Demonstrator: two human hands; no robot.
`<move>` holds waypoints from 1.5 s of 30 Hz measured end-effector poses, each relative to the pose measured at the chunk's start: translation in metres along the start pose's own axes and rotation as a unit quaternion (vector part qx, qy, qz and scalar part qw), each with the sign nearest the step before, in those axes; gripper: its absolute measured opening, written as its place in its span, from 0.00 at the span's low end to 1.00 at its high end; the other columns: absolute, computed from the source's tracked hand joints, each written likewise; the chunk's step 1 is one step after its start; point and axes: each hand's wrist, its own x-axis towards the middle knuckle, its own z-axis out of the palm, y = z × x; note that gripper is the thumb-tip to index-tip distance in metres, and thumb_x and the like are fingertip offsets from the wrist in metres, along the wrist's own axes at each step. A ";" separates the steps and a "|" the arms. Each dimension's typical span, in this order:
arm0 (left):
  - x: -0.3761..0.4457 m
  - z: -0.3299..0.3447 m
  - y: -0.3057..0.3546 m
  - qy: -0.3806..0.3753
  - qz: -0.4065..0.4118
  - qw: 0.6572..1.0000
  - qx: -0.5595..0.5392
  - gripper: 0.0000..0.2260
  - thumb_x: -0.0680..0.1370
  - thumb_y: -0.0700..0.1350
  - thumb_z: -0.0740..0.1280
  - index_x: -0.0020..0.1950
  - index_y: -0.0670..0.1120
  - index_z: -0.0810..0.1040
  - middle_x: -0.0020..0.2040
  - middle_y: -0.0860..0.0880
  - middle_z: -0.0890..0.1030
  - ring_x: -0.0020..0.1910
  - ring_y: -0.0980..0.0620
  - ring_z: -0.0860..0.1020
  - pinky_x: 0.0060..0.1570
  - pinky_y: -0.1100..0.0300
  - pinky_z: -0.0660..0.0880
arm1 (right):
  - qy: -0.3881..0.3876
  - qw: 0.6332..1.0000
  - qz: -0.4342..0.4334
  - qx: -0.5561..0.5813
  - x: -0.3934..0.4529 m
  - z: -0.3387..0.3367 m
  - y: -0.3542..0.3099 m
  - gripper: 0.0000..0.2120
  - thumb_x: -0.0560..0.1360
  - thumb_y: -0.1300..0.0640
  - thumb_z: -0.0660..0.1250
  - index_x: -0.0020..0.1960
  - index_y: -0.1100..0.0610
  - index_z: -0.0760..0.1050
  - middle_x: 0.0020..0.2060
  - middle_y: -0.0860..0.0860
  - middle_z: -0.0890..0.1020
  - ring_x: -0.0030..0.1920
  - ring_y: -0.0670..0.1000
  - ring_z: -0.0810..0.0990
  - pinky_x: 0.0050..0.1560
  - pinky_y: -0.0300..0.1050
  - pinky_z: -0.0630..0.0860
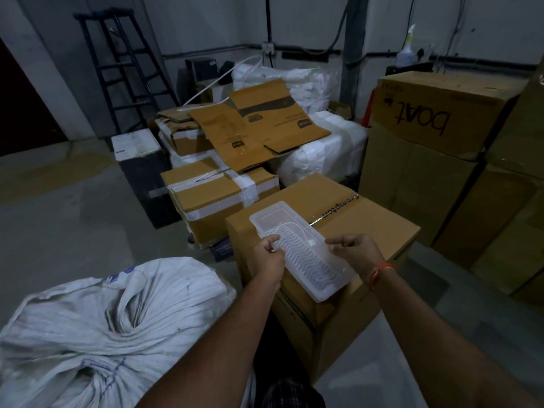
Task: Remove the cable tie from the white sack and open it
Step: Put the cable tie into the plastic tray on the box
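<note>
I see both hands pinching a clear plastic tray [303, 254] over a cardboard box [368, 231]: left hand [269, 257] fingers on its left rim, right hand [357, 251] on its right. The white sack [97, 328] lies on the floor by the box's left side, neck bunched.

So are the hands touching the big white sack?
Apart. The head view shows both hands, left and right, holding a clear plastic tray over a cardboard box, away from the white sack.

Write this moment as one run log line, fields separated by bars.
left hand: holds clear plastic tray | right hand: holds tray | tray: over cardboard box | white sack: closed, untouched
</note>
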 end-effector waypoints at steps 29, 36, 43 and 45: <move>0.068 -0.011 0.033 0.008 -0.003 1.000 0.011 0.16 0.79 0.37 0.67 0.65 0.50 0.81 0.59 0.46 0.82 0.45 0.49 0.82 0.34 0.60 0.78 | -0.092 0.993 -0.040 -0.058 0.110 0.053 -0.056 0.08 0.76 0.64 0.69 0.53 0.58 0.86 0.50 0.59 0.86 0.48 0.56 0.85 0.55 0.53 0.83; 0.079 -0.014 0.029 -0.011 0.010 0.999 0.040 0.21 0.78 0.35 0.67 0.68 0.52 0.79 0.59 0.45 0.82 0.46 0.49 0.82 0.35 0.60 0.77 | -0.100 0.983 -0.089 -0.126 0.138 0.071 -0.067 0.13 0.76 0.66 0.70 0.58 0.56 0.85 0.56 0.58 0.84 0.55 0.56 0.83 0.53 0.42 0.79; 0.081 -0.012 0.025 0.005 -0.020 1.000 0.016 0.21 0.77 0.35 0.70 0.66 0.54 0.80 0.54 0.47 0.82 0.48 0.46 0.84 0.42 0.53 0.85 | -0.101 0.972 -0.108 -0.185 0.132 0.076 -0.070 0.16 0.77 0.67 0.68 0.61 0.55 0.84 0.60 0.54 0.83 0.57 0.52 0.80 0.58 0.41 0.74; 0.077 -0.012 0.029 0.002 -0.022 1.000 0.017 0.21 0.78 0.35 0.69 0.67 0.53 0.79 0.57 0.47 0.81 0.50 0.47 0.83 0.43 0.54 0.85 | -0.092 0.970 -0.123 -0.191 0.126 0.077 -0.070 0.15 0.77 0.66 0.67 0.61 0.55 0.83 0.62 0.54 0.82 0.61 0.51 0.79 0.58 0.39 0.72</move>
